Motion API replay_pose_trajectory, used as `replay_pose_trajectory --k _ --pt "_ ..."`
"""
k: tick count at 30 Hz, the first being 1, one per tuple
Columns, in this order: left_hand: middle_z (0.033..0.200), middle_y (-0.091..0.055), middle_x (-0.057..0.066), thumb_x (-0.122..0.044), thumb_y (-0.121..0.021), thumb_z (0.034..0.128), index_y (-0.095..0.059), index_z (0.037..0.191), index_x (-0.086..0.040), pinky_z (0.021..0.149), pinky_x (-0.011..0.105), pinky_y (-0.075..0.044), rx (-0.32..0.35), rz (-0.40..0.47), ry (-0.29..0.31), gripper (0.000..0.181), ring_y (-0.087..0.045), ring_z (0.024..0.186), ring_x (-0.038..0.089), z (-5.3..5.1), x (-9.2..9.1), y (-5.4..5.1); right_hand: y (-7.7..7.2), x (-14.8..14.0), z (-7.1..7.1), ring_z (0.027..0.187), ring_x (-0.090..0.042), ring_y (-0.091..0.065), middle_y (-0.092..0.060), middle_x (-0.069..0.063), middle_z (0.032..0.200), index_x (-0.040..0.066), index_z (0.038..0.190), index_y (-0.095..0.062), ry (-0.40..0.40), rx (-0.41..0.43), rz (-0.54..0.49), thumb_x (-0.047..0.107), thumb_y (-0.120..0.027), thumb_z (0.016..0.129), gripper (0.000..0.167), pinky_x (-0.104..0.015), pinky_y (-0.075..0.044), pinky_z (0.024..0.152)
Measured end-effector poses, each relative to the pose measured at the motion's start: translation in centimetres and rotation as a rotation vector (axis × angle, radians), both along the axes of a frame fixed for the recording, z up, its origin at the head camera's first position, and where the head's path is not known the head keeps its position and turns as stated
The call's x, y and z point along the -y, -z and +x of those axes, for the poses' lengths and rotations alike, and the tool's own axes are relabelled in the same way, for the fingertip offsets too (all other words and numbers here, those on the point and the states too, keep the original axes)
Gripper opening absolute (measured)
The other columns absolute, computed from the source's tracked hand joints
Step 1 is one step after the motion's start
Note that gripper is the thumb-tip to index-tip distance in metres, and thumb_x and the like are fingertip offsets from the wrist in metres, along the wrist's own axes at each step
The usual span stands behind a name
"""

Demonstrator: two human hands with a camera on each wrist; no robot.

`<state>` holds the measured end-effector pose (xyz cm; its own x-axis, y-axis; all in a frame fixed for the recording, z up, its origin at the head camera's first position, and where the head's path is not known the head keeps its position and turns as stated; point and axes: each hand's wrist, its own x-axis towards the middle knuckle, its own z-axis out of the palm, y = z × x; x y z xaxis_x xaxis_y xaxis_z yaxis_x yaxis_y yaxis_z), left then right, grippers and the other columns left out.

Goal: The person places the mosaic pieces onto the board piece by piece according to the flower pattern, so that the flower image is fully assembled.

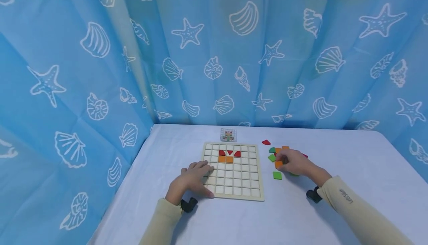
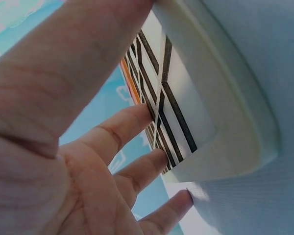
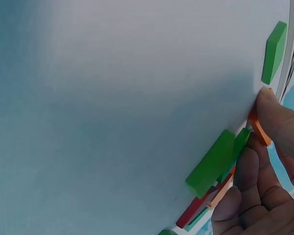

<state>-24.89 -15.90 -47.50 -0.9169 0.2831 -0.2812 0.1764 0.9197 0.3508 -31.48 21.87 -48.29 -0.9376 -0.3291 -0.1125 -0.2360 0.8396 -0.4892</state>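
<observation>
A pale grid board (image 1: 237, 175) lies on the white table. Its upper rows hold red pieces (image 1: 237, 154) and two orange squares (image 1: 222, 159). My left hand (image 1: 192, 180), fingers spread, rests along the board's left side; the left wrist view shows fingertips at the grid's edge (image 2: 220, 147). To the board's right, my right hand (image 1: 295, 162) pinches an orange square tile (image 3: 260, 131) between thumb and fingers, low over a loose pile. Green tiles (image 3: 211, 164) and a red one (image 3: 191, 211) lie beside those fingers. The hand hides part of the pile.
Behind the board is a small pattern card (image 1: 228, 135) with a coloured figure. A lone red piece (image 1: 266, 142) lies beyond the pile, and a green tile (image 1: 277, 175) sits nearer me. A blue shell-print curtain (image 1: 214, 51) hangs behind the table.
</observation>
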Motion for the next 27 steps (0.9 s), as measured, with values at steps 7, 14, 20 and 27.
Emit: replay_pose_trajectory --k 7,14,20,27 --pt "0.163 -0.032 0.008 -0.045 -0.09 0.0717 -0.048 0.15 -0.021 0.112 0.068 -0.023 0.004 0.007 0.024 0.092 -0.025 0.148 0.038 0.5 0.0 -0.7 -0.6 0.3 0.0 0.089 -0.022 -0.057 -0.067 -0.002 0.096 0.012 0.097 -0.067 0.003 -0.014 -0.015 0.006 -0.078 0.086 0.016 -0.044 -0.055 0.087" --pt "0.162 -0.033 0.008 -0.046 -0.09 0.0704 -0.049 0.149 -0.02 0.111 0.068 -0.025 0.001 0.019 0.034 0.092 -0.026 0.147 0.038 0.7 -0.2 -0.8 -1.6 0.9 -0.2 0.093 -0.025 -0.059 -0.067 -0.008 0.101 0.009 0.098 -0.066 0.074 -0.033 -0.114 0.006 -0.071 0.091 0.009 -0.042 -0.056 0.084" --pt "0.162 -0.033 0.008 -0.046 -0.09 0.0704 -0.049 0.149 -0.021 0.111 0.068 -0.025 -0.001 0.024 0.041 0.093 -0.026 0.148 0.038 0.6 -0.2 -0.6 -1.8 2.1 -0.7 0.094 -0.026 -0.059 -0.067 -0.011 0.106 0.007 0.104 -0.066 0.102 -0.004 -0.146 0.008 -0.071 0.092 0.013 -0.038 -0.056 0.083" --pt "0.162 -0.033 0.008 -0.046 -0.091 0.0695 -0.049 0.149 -0.022 0.112 0.067 -0.024 -0.005 0.019 0.023 0.093 -0.026 0.148 0.038 0.4 0.1 -0.9 -1.7 4.0 -1.5 0.101 -0.029 -0.059 -0.068 -0.013 0.112 0.004 0.118 -0.068 0.093 -0.022 -0.164 0.009 -0.07 0.093 0.026 -0.045 -0.055 0.092"
